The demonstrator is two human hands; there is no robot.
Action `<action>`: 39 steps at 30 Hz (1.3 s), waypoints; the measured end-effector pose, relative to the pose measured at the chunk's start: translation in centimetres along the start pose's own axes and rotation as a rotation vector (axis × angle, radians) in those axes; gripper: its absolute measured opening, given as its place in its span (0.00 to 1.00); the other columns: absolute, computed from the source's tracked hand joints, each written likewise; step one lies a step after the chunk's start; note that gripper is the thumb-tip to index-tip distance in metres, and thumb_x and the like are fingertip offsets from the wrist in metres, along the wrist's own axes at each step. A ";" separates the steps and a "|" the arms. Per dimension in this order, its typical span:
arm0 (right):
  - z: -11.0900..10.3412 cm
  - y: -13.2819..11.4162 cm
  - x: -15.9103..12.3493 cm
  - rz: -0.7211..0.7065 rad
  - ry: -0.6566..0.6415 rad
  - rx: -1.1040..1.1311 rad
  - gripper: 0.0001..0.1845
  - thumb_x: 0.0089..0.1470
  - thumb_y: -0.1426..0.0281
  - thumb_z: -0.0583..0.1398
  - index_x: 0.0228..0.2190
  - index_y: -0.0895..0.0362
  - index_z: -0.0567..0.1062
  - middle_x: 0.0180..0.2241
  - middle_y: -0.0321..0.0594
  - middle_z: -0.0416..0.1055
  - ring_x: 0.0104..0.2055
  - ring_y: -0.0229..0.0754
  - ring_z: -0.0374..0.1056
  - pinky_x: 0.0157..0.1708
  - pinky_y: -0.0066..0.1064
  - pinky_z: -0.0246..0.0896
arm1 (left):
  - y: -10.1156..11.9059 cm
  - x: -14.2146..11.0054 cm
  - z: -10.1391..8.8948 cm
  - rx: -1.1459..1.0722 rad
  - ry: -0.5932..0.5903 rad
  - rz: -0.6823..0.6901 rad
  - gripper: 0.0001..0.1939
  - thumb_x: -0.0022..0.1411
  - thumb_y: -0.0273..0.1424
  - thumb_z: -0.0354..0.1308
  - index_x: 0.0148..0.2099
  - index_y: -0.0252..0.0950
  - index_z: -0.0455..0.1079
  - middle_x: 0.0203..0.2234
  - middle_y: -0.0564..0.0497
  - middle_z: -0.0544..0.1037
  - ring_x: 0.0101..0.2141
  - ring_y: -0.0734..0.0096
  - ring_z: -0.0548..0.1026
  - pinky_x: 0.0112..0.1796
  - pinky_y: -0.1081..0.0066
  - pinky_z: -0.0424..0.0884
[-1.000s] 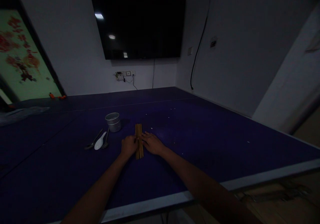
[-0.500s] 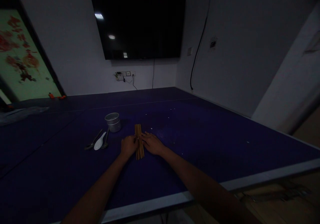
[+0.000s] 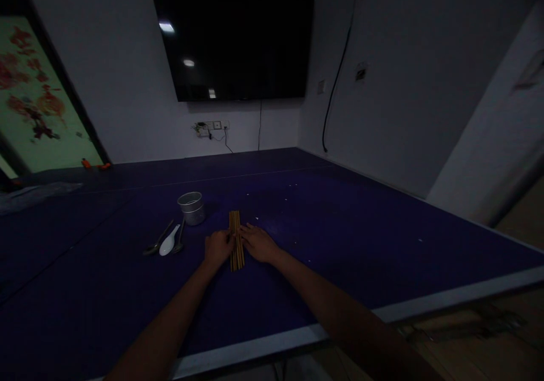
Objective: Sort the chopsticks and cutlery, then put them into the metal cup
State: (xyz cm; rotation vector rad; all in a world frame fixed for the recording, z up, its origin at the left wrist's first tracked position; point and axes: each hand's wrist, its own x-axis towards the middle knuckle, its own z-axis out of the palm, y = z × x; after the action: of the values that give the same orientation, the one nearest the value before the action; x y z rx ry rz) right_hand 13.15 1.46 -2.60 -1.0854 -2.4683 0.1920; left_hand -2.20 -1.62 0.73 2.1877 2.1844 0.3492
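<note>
A bundle of several brown chopsticks (image 3: 237, 254) lies lengthwise on the purple tabletop (image 3: 361, 228). My left hand (image 3: 218, 248) is at the bundle's left side, its fingers bent and closed against the sticks. From the right, my right hand (image 3: 258, 243) reaches in with fingers stretched out, the tips resting on the sticks. A metal cup (image 3: 192, 210) stands upright beyond my left hand. Left of that hand lie a white soup spoon (image 3: 169, 242) and two dark metal spoons, one on each side of it.
Small white specks dot the table. The table's pale front edge (image 3: 259, 344) runs close below my forearms. Clear plastic wrap (image 3: 34, 195) and orange objects (image 3: 86, 164) are at the far left. A television (image 3: 238, 43) hangs on the wall behind.
The view has shifted very slightly. Both hands stay at the chopsticks, with hardly any visible movement.
</note>
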 end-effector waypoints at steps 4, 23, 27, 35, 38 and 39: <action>0.1 0.0 0.0 0.003 0.003 -0.005 0.24 0.60 0.68 0.47 0.56 0.58 0.63 0.58 0.46 0.59 0.62 0.49 0.49 0.56 0.46 0.51 | 0.0 0.0 0.0 -0.005 0.009 0.010 0.19 0.64 0.38 0.42 0.48 0.40 0.71 0.40 0.47 0.78 0.41 0.65 0.75 0.38 0.70 0.64; -1.0 -0.5 0.2 -0.114 0.089 0.068 0.17 0.58 0.75 0.49 0.45 0.56 0.71 0.49 0.42 0.70 0.53 0.42 0.63 0.53 0.37 0.56 | -0.2 0.0 0.1 0.000 0.042 0.041 0.19 0.64 0.38 0.42 0.50 0.42 0.70 0.41 0.47 0.77 0.42 0.65 0.74 0.38 0.70 0.64; -1.1 -0.6 0.1 -0.109 0.079 0.057 0.16 0.57 0.74 0.50 0.44 0.56 0.72 0.48 0.43 0.71 0.51 0.42 0.65 0.53 0.37 0.56 | -0.2 0.0 0.1 0.000 0.045 0.053 0.19 0.64 0.38 0.42 0.50 0.42 0.69 0.41 0.47 0.77 0.42 0.65 0.74 0.38 0.69 0.64; -1.0 -0.4 0.0 -0.113 0.060 0.046 0.17 0.56 0.74 0.51 0.47 0.56 0.71 0.50 0.44 0.69 0.54 0.44 0.62 0.54 0.39 0.56 | -0.2 -0.1 0.0 0.016 0.047 0.060 0.19 0.64 0.39 0.41 0.45 0.40 0.71 0.40 0.47 0.78 0.41 0.66 0.74 0.36 0.71 0.63; -0.8 -0.4 0.0 -0.097 0.071 0.047 0.20 0.57 0.74 0.51 0.50 0.55 0.70 0.52 0.43 0.67 0.56 0.45 0.61 0.54 0.41 0.56 | -0.2 -0.1 -0.1 0.016 0.041 0.056 0.20 0.64 0.39 0.41 0.45 0.40 0.72 0.39 0.46 0.78 0.41 0.65 0.74 0.37 0.70 0.63; -0.8 -0.4 0.0 -0.089 0.073 0.046 0.20 0.57 0.74 0.51 0.50 0.55 0.69 0.52 0.43 0.67 0.56 0.45 0.60 0.54 0.41 0.56 | -0.2 -0.2 -0.1 0.011 0.039 0.057 0.20 0.65 0.39 0.40 0.45 0.39 0.72 0.39 0.46 0.78 0.41 0.65 0.74 0.38 0.70 0.64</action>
State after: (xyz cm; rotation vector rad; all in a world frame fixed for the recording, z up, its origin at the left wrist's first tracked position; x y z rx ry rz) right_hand 13.26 1.17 -1.80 -0.9451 -2.4287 0.1781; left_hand -2.39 -1.78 0.80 2.2717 2.1513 0.3862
